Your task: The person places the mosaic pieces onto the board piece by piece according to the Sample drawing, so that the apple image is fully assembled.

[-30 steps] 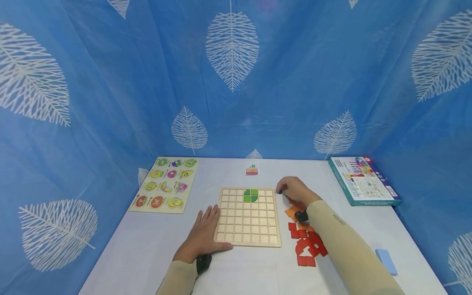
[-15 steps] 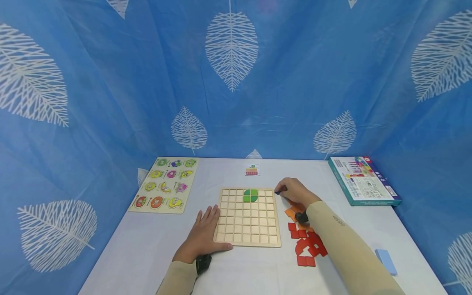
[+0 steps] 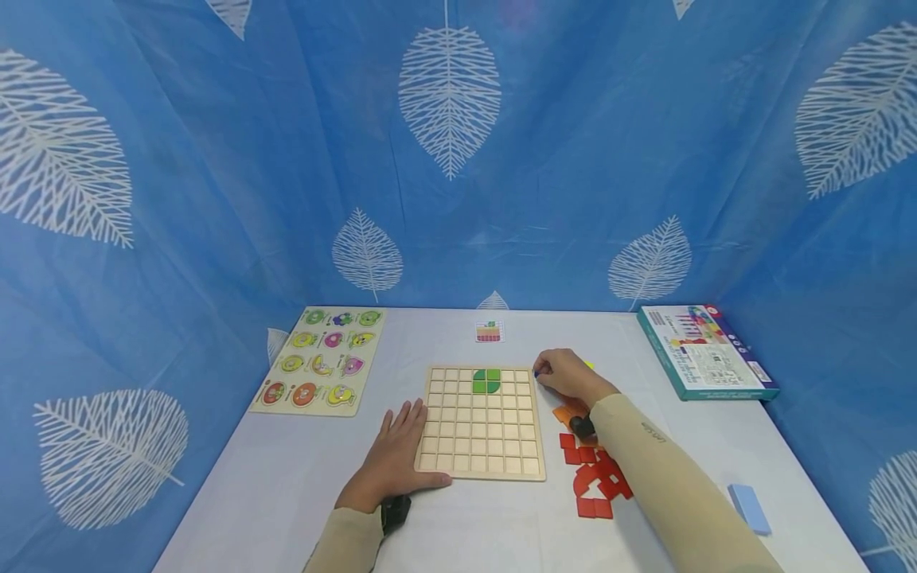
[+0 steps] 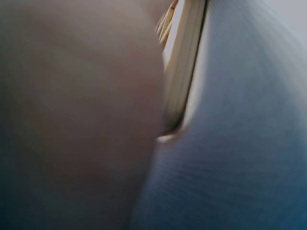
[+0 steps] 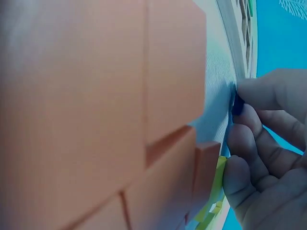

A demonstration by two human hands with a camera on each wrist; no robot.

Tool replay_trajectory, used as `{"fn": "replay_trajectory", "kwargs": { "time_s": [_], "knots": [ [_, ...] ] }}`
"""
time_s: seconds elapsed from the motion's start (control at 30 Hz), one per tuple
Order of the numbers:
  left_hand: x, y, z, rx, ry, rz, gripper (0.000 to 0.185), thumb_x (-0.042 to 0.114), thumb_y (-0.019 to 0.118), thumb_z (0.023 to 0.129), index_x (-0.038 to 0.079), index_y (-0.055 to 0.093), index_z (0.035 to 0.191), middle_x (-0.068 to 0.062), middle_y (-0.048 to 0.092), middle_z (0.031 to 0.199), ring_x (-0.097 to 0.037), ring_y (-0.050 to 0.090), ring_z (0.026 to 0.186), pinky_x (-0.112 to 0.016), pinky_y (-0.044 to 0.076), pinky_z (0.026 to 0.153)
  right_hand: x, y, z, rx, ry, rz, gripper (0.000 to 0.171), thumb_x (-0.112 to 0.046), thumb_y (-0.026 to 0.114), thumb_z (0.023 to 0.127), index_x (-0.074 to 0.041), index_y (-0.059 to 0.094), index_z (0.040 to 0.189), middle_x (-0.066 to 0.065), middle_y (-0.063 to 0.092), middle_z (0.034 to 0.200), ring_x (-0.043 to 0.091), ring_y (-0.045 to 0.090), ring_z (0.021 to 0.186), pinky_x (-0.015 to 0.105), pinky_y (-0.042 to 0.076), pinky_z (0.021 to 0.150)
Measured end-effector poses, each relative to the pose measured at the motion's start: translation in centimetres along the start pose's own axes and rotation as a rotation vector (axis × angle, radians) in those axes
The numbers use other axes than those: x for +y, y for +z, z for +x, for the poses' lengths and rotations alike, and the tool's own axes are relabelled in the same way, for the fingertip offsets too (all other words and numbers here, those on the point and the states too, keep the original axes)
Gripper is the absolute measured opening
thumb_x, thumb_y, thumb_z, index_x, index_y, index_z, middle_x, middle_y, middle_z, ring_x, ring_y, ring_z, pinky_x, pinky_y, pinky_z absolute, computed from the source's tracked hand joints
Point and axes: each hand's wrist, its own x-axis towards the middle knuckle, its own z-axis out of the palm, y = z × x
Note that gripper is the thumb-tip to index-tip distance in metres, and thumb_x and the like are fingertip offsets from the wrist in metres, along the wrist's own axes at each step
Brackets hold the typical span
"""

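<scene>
A wooden grid board (image 3: pixel 462 434) lies mid-table, with several green pieces (image 3: pixel 486 380) forming a leaf shape in its upper cells. Flat along the board's left edge rests my left hand (image 3: pixel 390 461), fingers straight, thumb at the lower left corner. Just beside the upper right corner, my right hand (image 3: pixel 571 376) pinches a small dark blue piece (image 5: pixel 238 104) between thumb and fingertip. Orange pieces (image 3: pixel 566 414) lie below that hand, partly covered by it. The left wrist view holds mostly blurred skin and the board's side (image 4: pixel 184 72).
Red pieces (image 3: pixel 586 508) lie right of the board, and yellow pieces (image 5: pixel 218 182) beyond the orange ones. A small picture card (image 3: pixel 490 331) is behind the board. A fruit puzzle (image 3: pixel 322 362) lies left; a game box (image 3: pixel 705 354) and a light blue block (image 3: pixel 749 509) are right.
My right hand has shifted slightly toward me with the blue piece turning in its fingers, and a bit of yellow now shows behind it. The left hand has stayed put.
</scene>
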Motion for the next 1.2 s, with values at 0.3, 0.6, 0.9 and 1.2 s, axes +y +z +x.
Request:
{"fn": "replay_trajectory", "kwargs": {
  "time_s": [0.3, 0.6, 0.9, 1.2],
  "knots": [
    [0.3, -0.3, 0.1, 0.004, -0.004, 0.003, 0.136, 0.086, 0.073, 0.071, -0.001, 0.026, 0.165, -0.016, 0.023, 0.171, -0.035, 0.015, 0.158, -0.057, 0.007, 0.125, -0.6, -0.2, 0.0, 0.056, -0.034, 0.058, 0.009, -0.004, 0.070, 0.098, -0.001, 0.072, 0.107, 0.004, 0.066, 0.093, 0.020, 0.061, 0.086, 0.043, 0.055, 0.081],
    [0.6, -0.7, -0.2, 0.005, -0.008, -0.016, 0.136, 0.082, 0.077, 0.071, -0.004, 0.028, 0.164, -0.019, 0.025, 0.170, -0.038, 0.017, 0.157, -0.060, 0.009, 0.124, -4.5, 1.4, 0.4, 0.039, -0.109, 0.143, 0.013, -0.004, 0.070, 0.100, 0.000, 0.072, 0.112, 0.002, 0.067, 0.096, 0.017, 0.064, 0.089, 0.040, 0.057, 0.081],
    [0.5, -0.3, 0.0, 0.002, -0.003, -0.022, 0.135, 0.083, 0.075, 0.072, -0.004, 0.027, 0.164, -0.019, 0.023, 0.171, -0.038, 0.016, 0.157, -0.060, 0.009, 0.124, -7.6, 4.1, 1.1, 0.005, -0.209, 0.163, 0.006, -0.001, 0.074, 0.098, -0.003, 0.073, 0.104, -0.002, 0.066, 0.091, 0.013, 0.063, 0.084, 0.034, 0.057, 0.078],
    [0.5, -0.5, 0.0, -0.019, -0.021, -0.006, 0.135, 0.083, 0.074, 0.072, -0.002, 0.026, 0.165, -0.017, 0.022, 0.172, -0.036, 0.015, 0.158, -0.058, 0.007, 0.125, -10.2, 5.8, 1.8, -0.010, -0.247, 0.138, 0.008, -0.002, 0.078, 0.095, -0.003, 0.074, 0.102, -0.004, 0.066, 0.087, 0.010, 0.062, 0.080, 0.031, 0.056, 0.077]
  ]
}}
